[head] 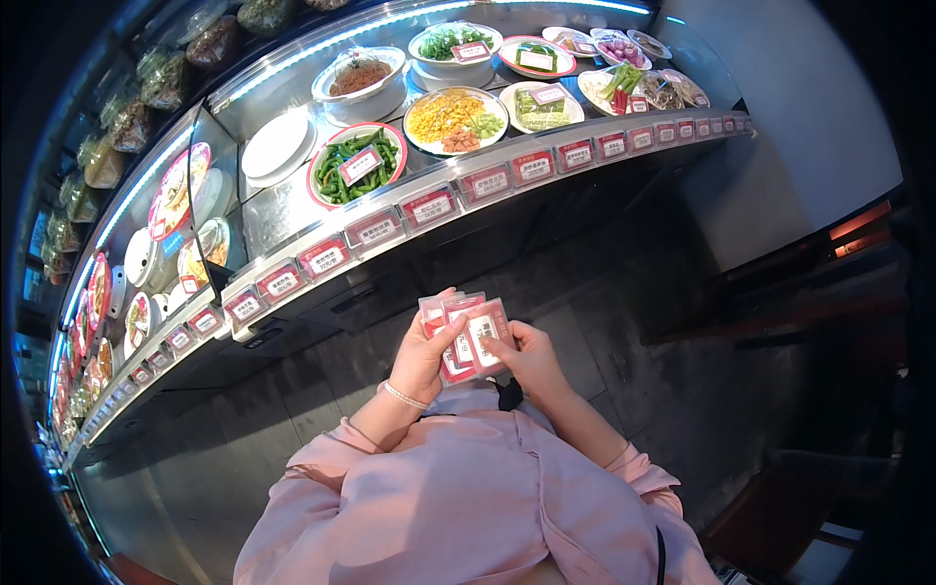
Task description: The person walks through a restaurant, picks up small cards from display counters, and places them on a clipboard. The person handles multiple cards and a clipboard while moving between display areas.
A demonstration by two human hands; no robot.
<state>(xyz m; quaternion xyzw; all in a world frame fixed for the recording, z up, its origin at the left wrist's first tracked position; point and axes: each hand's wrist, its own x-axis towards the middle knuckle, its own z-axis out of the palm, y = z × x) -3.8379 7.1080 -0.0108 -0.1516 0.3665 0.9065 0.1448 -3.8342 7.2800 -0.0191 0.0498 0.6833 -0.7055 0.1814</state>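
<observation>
Several red-and-white menu cards in clear plastic sleeves (459, 351) are fanned out in front of my body. My left hand (420, 351), with a beaded bracelet at the wrist, grips the stack from the left, its thumb on top. The rightmost card (482, 340) is pinched between thumb and fingers of my right hand (532, 358). It overlaps the others. The cards bear printed writing.
A lit display counter curves ahead, its front edge lined with label holders (428, 208). Green peppers (357, 172), a plate of corn (450, 117) and stacked white plates (276, 145) stand on it. A brown chair seat (775, 512) is at lower right.
</observation>
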